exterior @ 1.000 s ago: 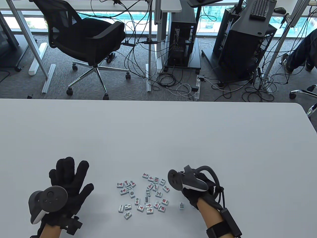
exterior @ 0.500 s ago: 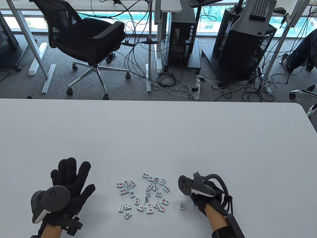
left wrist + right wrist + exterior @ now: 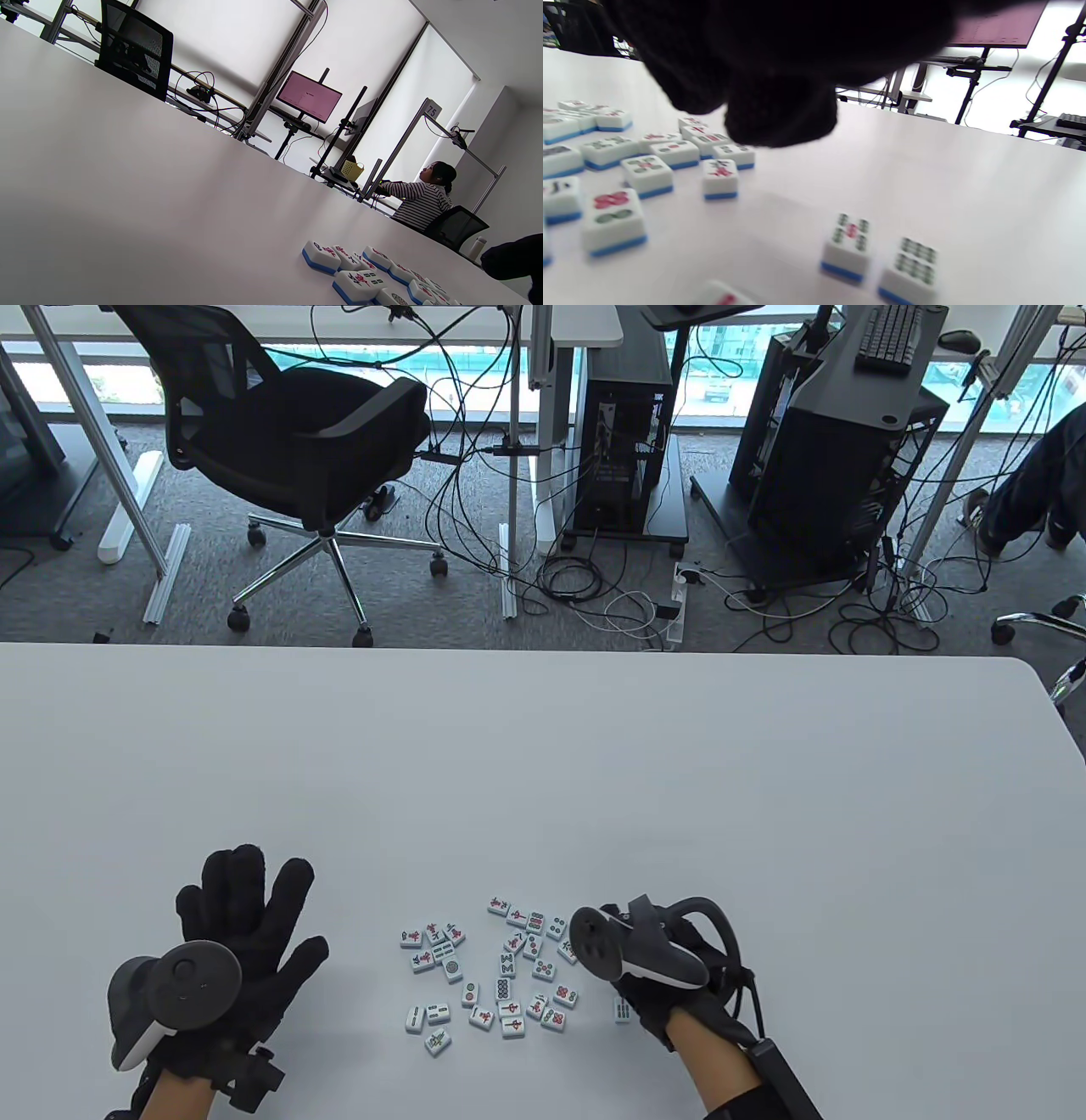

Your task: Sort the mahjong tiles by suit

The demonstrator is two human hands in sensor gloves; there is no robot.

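The table (image 3: 543,780) was white, w/ my two gloved hands at its near edge. My left hand (image 3: 242,937) lay flat on it, fingers straight and spread, holding nothing, well left of the tiles. My right hand (image 3: 670,984) hung over the right side of the mahjong tiles (image 3: 496,976); from the table view its tracker hid the fingers, so I couldn't tell there how far open it was. The right wrist view showed more: dark glove fingertips (image 3: 780,114) blurred at the top, above the tiles, nothing seen pinched; still couldn't tell if they touched any. That view also showed two bamboo tiles (image 3: 878,258) lying side by side, apart from the main cluster; the table view showed just one (image 3: 623,1009), the other hidden under my hand. Left wrist view caught only the cluster's far-left tiles (image 3: 360,275), face up w/ blue backs down.
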